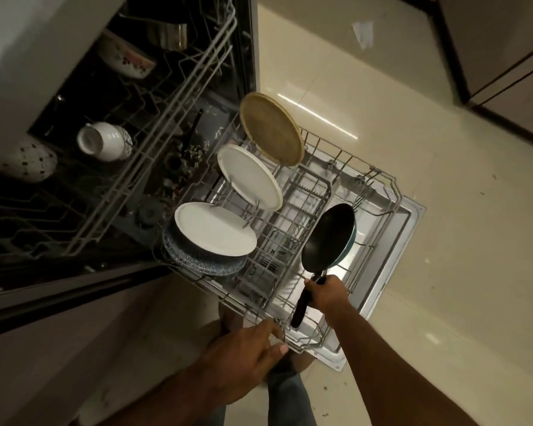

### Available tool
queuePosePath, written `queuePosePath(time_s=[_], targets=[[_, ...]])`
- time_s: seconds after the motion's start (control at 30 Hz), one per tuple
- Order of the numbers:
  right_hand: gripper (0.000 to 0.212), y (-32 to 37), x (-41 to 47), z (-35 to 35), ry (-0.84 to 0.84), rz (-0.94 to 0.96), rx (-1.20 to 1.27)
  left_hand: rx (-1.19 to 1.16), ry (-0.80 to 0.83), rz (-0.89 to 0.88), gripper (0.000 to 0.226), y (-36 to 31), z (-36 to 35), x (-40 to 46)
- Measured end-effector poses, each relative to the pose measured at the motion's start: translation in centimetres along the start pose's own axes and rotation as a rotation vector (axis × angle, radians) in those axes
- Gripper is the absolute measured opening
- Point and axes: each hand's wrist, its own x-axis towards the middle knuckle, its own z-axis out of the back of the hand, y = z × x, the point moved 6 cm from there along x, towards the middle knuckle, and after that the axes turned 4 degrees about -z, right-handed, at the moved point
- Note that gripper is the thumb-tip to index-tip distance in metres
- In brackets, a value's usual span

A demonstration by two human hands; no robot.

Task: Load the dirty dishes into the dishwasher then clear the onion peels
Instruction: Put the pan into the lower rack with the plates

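The frying pan (328, 235) is held over the right part of the lower rack (379, 192), its dark bowl turned on edge with the inner face toward the camera and a teal outer wall showing along its right rim. The right hand (326, 292) grips the black handle close to where it joins the bowl, fingers curled round it; the bowl stands beyond the fist, and the free end of the handle projects back past the fist toward the person and slightly left. The pan's long axis runs from near-left to far-right. Whether the bowl's rim touches the rack wires cannot be told.

The left hand (243, 348) lies at the near edge of the lower rack, fingers nearly straight and loosely spread, fingertips at the wire rim; it holds nothing.

The lower rack is drawn out over the open dishwasher door (410, 216). Along its left side, upright in a row: a speckled dark plate (197, 265) nearest, a white plate (213, 229) just behind it, a second white plate (250, 176), then a tan plate (271, 130) farthest.

The upper rack (154, 142) holds a white cup (103, 142) on its side, a speckled bowl (31, 159), a flowered bowl (126, 58) and a steel vessel (166, 33) at the back.
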Motion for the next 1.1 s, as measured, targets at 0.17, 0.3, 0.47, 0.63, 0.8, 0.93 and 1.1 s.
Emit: queuePosePath(time_s=[0.17, 0.3, 0.47, 0.63, 0.8, 0.93, 1.1], targets=[[0.021, 0.3, -0.6, -1.1, -0.03, 0.017, -0.058, -0.028, -0.02, 0.01, 0.035, 1.1, -0.4, 0.5], [0.015, 0.3, -1.4, -1.4, -0.019, 0.03, 0.054, -0.03, 0.01, 0.012, 0.035, 1.3, -1.1, 0.5], [0.033, -0.9, -2.8, -0.4, 0.059, 0.024, 0.316, -0.001, 0.028, 0.014, 0.039, 1.0, -1.7, 0.6], [0.015, -0.1, -8.9, 5.0, -0.151, 0.385, 0.322, 0.039, 0.045, 0.022, 0.041, 0.5, -3.0, 0.8], [0.03, -0.9, -12.0, 11.0, -0.552, 0.435, 0.373, 0.016, 0.087, 0.001, 0.034, -0.8, -3.7, 1.4], [0.062, -2.5, -6.8, 9.0, -0.136, 0.03, 0.501, -0.012, 0.099, -0.031, 0.029, -1.9, -3.1, 1.7], [0.032, 0.6, -6.4, 5.1, 0.005, 0.005, 0.663, -0.051, 0.063, -0.025, 0.028, -0.8, -2.1, 1.5]])
